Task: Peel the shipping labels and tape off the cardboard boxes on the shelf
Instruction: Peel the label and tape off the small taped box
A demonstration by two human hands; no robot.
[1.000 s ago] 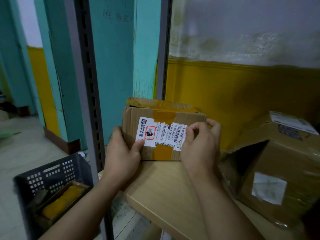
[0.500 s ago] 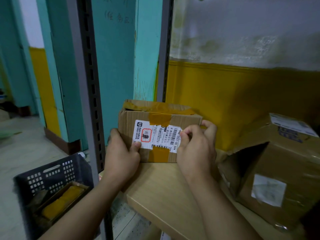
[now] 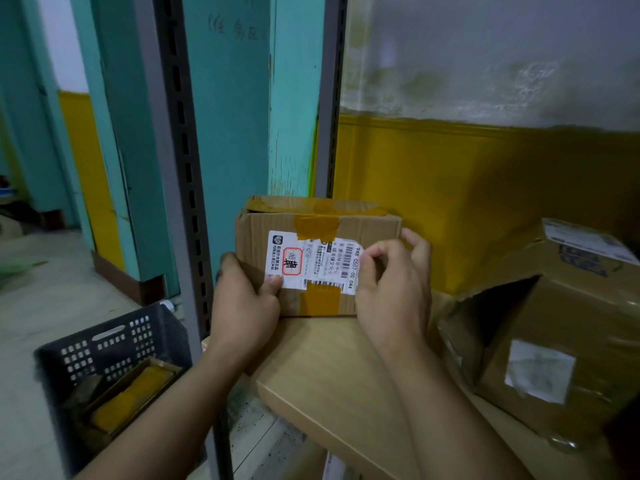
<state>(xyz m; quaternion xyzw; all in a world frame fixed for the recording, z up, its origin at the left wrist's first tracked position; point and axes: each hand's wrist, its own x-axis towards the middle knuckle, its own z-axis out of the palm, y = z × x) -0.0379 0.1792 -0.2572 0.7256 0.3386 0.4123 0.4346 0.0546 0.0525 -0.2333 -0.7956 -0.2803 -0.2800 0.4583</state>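
Head view: a small brown cardboard box (image 3: 367,223) is sitting on a pale wooden shelf (image 3: 329,368). The left hand (image 3: 242,306) is gripping its left side; the right hand (image 3: 391,292), fingers curled, is pinching its white shipping label (image 3: 311,261) at the right edge.

Left hand (image 3: 244,306) and right hand (image 3: 391,292) are bare, as are 2 forearms (image 3: 166,417).

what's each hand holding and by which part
Left hand grips the box by its left side, thumb on the label's lower left corner. Right hand pinches the label's right edge.
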